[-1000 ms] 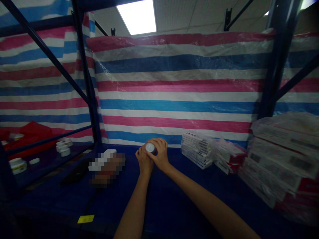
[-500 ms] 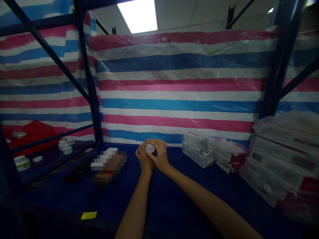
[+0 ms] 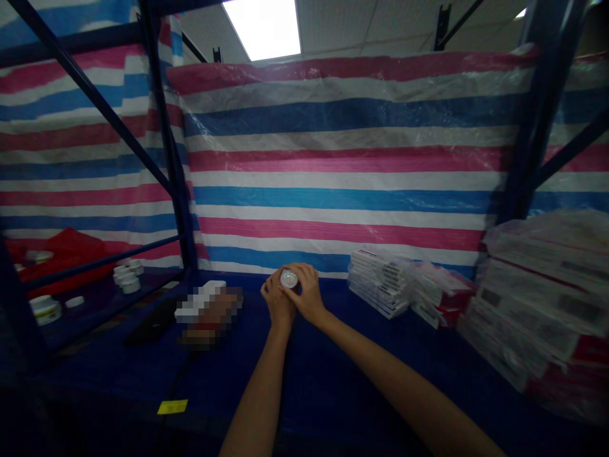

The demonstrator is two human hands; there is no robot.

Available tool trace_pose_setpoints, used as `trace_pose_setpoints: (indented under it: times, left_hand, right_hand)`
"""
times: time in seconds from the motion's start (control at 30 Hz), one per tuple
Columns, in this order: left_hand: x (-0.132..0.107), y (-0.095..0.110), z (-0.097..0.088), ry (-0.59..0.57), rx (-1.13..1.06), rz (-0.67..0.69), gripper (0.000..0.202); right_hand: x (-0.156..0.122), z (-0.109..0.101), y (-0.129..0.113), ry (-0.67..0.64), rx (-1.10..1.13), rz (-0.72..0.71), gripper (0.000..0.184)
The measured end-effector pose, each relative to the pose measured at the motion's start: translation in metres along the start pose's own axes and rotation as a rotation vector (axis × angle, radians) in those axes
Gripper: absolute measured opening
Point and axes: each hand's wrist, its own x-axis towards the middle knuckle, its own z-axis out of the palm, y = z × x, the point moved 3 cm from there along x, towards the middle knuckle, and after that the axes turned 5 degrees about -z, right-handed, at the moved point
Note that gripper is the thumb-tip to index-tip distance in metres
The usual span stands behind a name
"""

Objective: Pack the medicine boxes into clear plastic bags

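Observation:
A small round container (image 3: 288,279) with a silvery, patterned circular face is held up between my two hands, near the back of the blue shelf (image 3: 328,381). My left hand (image 3: 276,301) wraps its lower left side. My right hand (image 3: 309,291) curls over the top and right side, with the thumb at the lower edge. Both hands are closed on it. Its sides and base are hidden by the fingers, so its full shape cannot be made out.
White cartons (image 3: 378,282) and red-and-white boxes (image 3: 442,292) stand at right, beside a tall plastic-wrapped stack (image 3: 547,311). A black flat object (image 3: 152,322), a blurred item (image 3: 209,314) and a yellow tag (image 3: 172,406) lie left. White jars (image 3: 45,310) stand beyond the frame bar.
The round face held in my hands looked plain and whitish before; now it appears silvery and patterned. My hands have barely moved, and the view has shifted slightly.

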Motion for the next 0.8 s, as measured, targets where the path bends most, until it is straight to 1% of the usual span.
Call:
trace_pose_setpoints:
  times: [0.33, 0.6, 0.8]
  left_hand:
    - [-0.0004, 0.0016, -0.0001, -0.027, 0.076, 0.041, 0.037]
    - [0.0000, 0.0025, -0.0013, 0.000, 0.096, 0.043, 0.036]
    - [-0.0005, 0.0010, -0.0005, 0.030, 0.082, 0.035, 0.038]
  right_hand:
    - [0.0048, -0.0036, -0.0075, 0.081, 0.014, 0.089, 0.034]
    - [0.0020, -0.0024, -0.0065, 0.077, 0.014, 0.085, 0.034]
    - [0.0000, -0.0018, -0.0051, 0.074, -0.003, 0.051, 0.035]
